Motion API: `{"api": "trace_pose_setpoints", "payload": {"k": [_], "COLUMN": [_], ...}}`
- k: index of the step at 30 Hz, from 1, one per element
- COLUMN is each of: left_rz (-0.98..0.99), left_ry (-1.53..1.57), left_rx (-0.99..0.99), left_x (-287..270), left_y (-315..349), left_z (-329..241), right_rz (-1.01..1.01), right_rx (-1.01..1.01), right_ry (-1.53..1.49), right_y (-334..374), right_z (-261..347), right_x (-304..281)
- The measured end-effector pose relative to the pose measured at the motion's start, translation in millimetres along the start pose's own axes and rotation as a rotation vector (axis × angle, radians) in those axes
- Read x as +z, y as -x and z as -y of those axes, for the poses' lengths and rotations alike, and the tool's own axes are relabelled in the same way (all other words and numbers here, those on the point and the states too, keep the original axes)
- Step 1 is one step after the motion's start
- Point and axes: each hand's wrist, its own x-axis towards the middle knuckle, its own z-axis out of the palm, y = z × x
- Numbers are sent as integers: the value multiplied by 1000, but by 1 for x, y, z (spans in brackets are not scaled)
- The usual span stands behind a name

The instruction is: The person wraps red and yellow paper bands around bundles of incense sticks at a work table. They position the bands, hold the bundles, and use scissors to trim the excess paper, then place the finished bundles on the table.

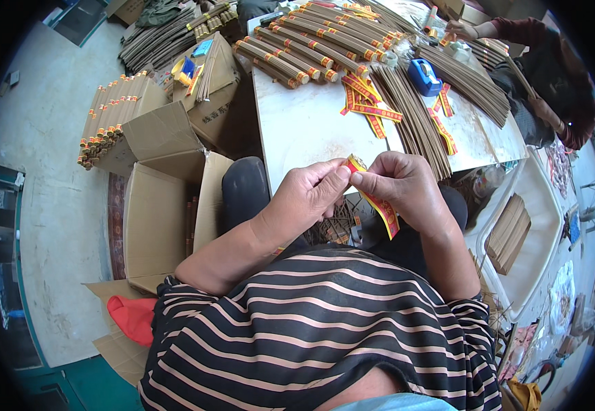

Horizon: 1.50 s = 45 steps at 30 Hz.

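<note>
In front of my lap, my left hand [312,188] is closed on what looks like the end of an incense bundle [357,163], most of it hidden by my fingers. Thumb and forefinger of my right hand [399,181] pinch a red and yellow paper strip [385,214] at that end. The strip's loose tail hangs below my right hand. On the white table [297,130] ahead lie more paper strips [366,106], loose brown incense sticks [410,116] and several wrapped incense bundles [297,51]. A blue tape dispenser [424,77] stands beyond the loose sticks.
At my left stands an open cardboard box [153,219], with stacked wrapped bundles [116,113] behind it. A white plastic tub [548,219] holding brown sticks is at my right. Across the table's right corner a co-worker's hand [460,31] reaches over the sticks.
</note>
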Motion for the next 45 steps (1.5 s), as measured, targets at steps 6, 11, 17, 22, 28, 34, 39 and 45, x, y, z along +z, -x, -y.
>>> {"api": "trace_pose_setpoints", "payload": {"k": [6,11,17,22,28,34,39,45], "left_rz": [-11,-6,22,9,11,-20,-54,-107], "left_ry": [195,309,343,316,351,276,233,169], "left_rx": [-68,-104,-126,-141,-119,-33,14,78], "left_x": [1,1,1,2,7,8,9,13], "left_y": [8,10,12,14,16,14,12,9], "left_z": [-1,-1,0,-2,-3,1,6,8], "right_rz": [52,-3,9,42,112,-163,-50,60], "right_rx": [-153,-358,-427,-371,-333,-317,-143,16], "right_ry": [1,48,125,12,-183,48,-246,-256], "right_y": [4,0,-1,-1,-7,-7,2,6], "right_z": [-10,-20,-21,-22,-36,-37,-29,-25], "right_x": [2,5,3,2,0,4,8,2]}}
